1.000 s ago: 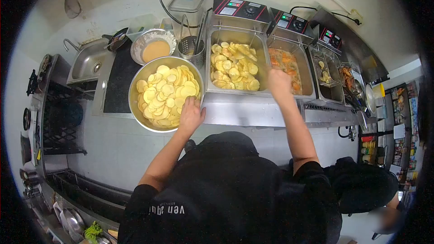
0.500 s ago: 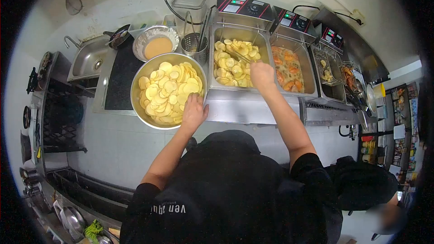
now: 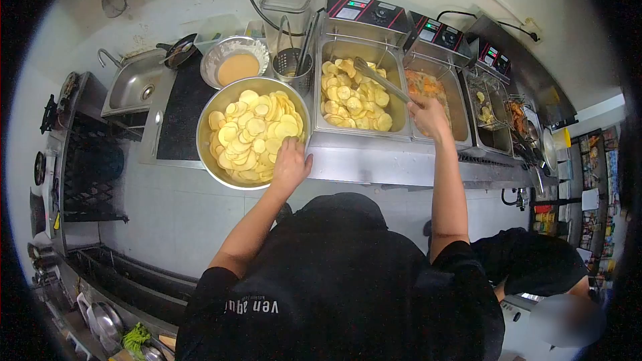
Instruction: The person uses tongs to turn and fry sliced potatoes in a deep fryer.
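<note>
"What's different?"
"The right hand sits further right in the frame's upper half than half a second ago, with more of its metal utensil showing."
"Lower right?"
"The other person holds a different posture."

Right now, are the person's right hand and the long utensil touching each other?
Touching. The head view shows the right hand closed around the near end of the long utensil, with no gap between them.

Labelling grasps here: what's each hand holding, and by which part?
Right hand: a long metal utensil, held by its handle end. Left hand: fingers at the potato slices by the large bowl's edge; whether it grips anything cannot be told.
</note>
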A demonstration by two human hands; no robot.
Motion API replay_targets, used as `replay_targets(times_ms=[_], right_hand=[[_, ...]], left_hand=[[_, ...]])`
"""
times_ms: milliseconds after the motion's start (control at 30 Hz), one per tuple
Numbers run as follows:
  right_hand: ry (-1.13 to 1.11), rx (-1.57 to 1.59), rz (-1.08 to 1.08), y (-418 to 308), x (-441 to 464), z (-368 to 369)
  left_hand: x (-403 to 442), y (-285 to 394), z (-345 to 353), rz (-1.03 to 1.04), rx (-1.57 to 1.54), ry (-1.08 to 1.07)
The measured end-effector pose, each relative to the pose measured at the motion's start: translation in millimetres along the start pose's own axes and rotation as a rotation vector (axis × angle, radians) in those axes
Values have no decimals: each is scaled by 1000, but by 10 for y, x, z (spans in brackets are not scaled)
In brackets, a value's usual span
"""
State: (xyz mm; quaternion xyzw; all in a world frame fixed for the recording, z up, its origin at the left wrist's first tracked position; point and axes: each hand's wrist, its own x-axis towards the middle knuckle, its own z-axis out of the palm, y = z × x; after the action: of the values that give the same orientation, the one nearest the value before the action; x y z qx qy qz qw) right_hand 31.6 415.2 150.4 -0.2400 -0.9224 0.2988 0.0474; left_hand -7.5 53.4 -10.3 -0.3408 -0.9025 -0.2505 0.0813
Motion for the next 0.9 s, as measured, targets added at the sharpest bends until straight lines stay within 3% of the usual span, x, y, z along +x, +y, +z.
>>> replay_targets(times_ms=[233,433,500,633,700,833,900], right_hand=[[-45,185,106,223,-111,-41],[63,-56,0,104,-249,-48],[-129,108,105,277,-157,44],[-171,162,159,323,-235,87],[-97,-112,100,255,-272,44],[48,-205,58,29,-394,-47],[104,-269,-121,-41,-421,-8]], left_hand=[[6,7,8,-3,8,3],[25,43,-59,-42,-9,-56],[18,34,-42,-31,1,-44],[14,6,2,-17,3,-11],[7,7,4,-15,4,-7],[14,13,-5,-16,5,-2],[19,22,2,-26,13,-10]])
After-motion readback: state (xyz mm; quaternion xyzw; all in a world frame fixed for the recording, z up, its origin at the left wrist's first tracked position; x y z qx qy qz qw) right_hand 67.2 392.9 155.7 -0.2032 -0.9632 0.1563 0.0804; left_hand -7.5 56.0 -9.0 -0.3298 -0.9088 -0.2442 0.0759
